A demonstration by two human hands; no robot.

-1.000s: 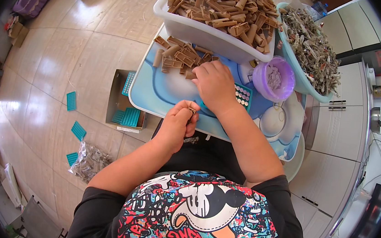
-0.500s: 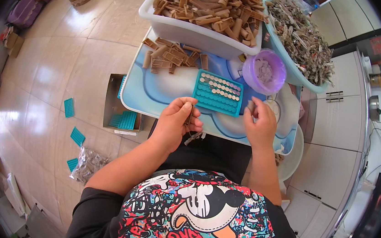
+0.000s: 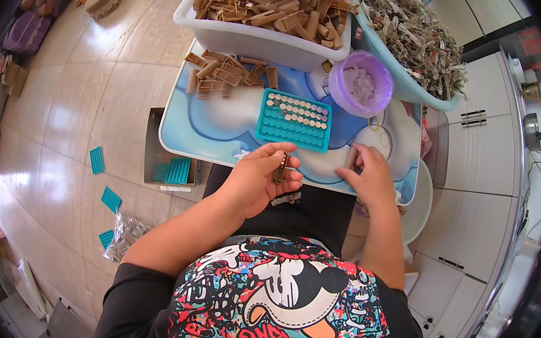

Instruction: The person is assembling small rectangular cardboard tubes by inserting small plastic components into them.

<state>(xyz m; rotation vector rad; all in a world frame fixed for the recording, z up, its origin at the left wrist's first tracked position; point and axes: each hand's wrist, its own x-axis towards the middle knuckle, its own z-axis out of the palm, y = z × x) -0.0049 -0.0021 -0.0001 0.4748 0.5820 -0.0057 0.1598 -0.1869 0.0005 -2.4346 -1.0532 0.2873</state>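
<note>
Head view: person seated at a low desk [image 3: 209, 130] with a blue-and-white top.
Left hand [image 3: 258, 177]: raised just off the desk's near edge, grip pinching a small dark oblong piece [image 3: 280, 167]; long axis upright, roughly toward the tray.
Right hand [image 3: 366, 174]: resting on the desk, fingers curled; whether they enclose anything cannot be told.
Teal tray [image 3: 293, 120]: straight ahead of the left hand, near; far rows filled with pale round pieces.
Purple bowl [image 3: 360, 83]: beyond the tray, to the right.
White bin [image 3: 250, 37]: brown tubes, far edge.
Floor [image 3: 83, 86]: glossy tiles, spare teal trays scattered.
</note>
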